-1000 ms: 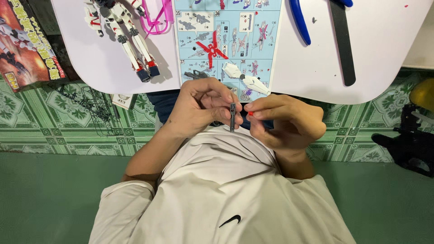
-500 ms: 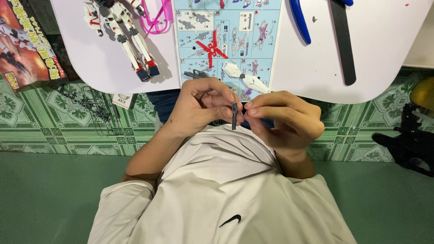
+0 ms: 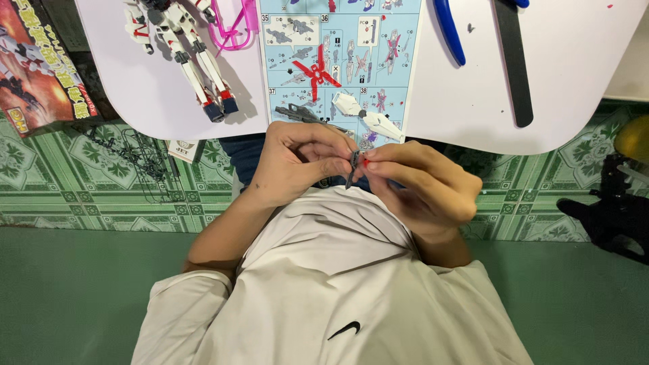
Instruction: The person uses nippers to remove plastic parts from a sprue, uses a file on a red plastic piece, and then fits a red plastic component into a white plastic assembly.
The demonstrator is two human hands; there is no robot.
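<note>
Your left hand and right hand meet at frame centre, fingertips of both pinched on a small grey part held upright between them. Beyond: instruction sheet on white table, white robot model upper left, blue cutters top.

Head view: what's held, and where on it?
A small dark grey model part, pinched at its upper end between the fingertips of left hand and right hand.

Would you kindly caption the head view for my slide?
Both hands, left hand and right hand, pinch a small grey part above the instruction sheet.
</note>
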